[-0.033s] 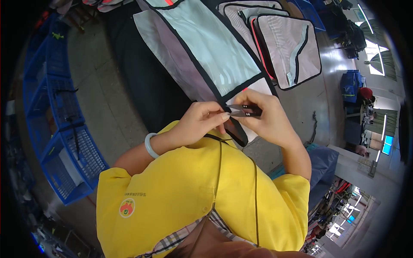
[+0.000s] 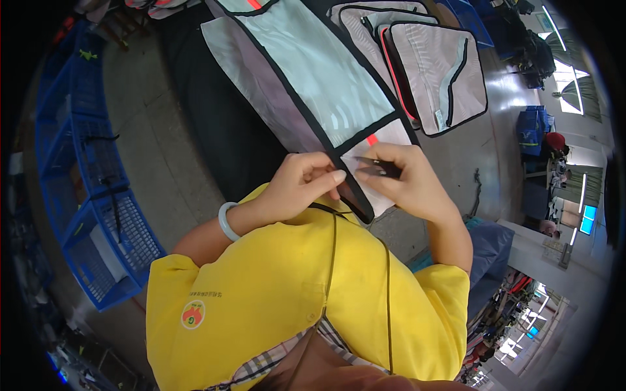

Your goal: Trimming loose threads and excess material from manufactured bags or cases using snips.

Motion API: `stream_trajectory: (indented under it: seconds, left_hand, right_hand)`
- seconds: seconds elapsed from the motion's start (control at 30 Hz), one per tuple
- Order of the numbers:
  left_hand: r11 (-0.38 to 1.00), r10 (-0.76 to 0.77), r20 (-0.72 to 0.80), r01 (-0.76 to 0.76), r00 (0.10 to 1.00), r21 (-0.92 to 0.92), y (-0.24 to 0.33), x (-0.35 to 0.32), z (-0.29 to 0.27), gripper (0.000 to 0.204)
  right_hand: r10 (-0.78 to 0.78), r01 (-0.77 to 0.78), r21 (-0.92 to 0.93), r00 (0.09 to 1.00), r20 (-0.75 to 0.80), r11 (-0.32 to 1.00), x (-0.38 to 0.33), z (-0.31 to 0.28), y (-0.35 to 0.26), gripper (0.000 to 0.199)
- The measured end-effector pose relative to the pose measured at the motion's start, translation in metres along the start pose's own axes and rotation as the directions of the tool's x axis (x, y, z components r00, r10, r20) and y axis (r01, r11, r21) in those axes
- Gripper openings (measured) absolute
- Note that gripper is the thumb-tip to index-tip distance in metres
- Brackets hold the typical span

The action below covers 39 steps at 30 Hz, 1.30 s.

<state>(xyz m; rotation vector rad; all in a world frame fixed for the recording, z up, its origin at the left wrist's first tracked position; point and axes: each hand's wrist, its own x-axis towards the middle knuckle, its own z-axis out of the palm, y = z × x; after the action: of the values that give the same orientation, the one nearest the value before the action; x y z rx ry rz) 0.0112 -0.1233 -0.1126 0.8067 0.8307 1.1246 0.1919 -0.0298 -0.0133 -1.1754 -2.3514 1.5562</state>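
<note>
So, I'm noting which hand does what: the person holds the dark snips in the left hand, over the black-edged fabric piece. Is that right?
Not quite: the head view shows the dark snips in the right hand, not the left hand. They are over the black-edged fabric piece, as you say.

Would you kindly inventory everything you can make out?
Fabric panel: one, pale, black-edged, before the chest
Snips: one, dark, in right hand
Flat pouches: several, greyish, upper right
Work surface: one, black, under panel
Crates: several, blue, left and right
Plastic bag: one, bluish, lower right
Curtains: at least two, green, far right
Shirt: one, yellow, on the person
Bracelet: one, pale, left wrist
Left hand: one, bare, at panel's edge
Right hand: one, bare, around snips
</note>
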Motion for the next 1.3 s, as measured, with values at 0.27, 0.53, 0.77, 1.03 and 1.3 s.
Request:
stream_trajectory:
  seconds: [0.27,0.53,0.77,1.03,1.3]
  left_hand:
    - [0.997,0.064,-0.087,-0.060,0.994,0.047,0.018,0.004,-0.007,0.019]
    - [0.998,0.069,-0.113,-0.068,0.991,0.008,0.006,0.009,-0.004,0.023]
    - [0.982,0.168,-0.103,-0.157,0.980,0.107,0.004,0.010,-0.002,0.028]
    - [0.992,0.096,-0.008,-0.096,0.995,-0.084,-0.005,0.011,-0.007,0.031]
    - [0.969,0.046,0.089,-0.023,0.995,-0.245,-0.012,0.014,-0.011,0.030]
  right_hand:
    - [-0.117,0.136,0.056,0.960,-0.255,0.989,0.008,0.009,-0.001,0.016]
    - [-0.128,0.074,-0.189,0.947,-0.294,0.979,0.013,0.022,-0.006,0.015]
    - [-0.147,0.053,-0.315,0.948,-0.283,0.948,0.009,0.026,-0.017,0.015]
    - [-0.117,0.093,-0.079,0.915,-0.386,0.992,-0.004,-0.004,-0.008,0.018]
    - [-0.352,0.163,-0.522,0.891,-0.286,0.837,-0.013,0.009,0.006,0.032]
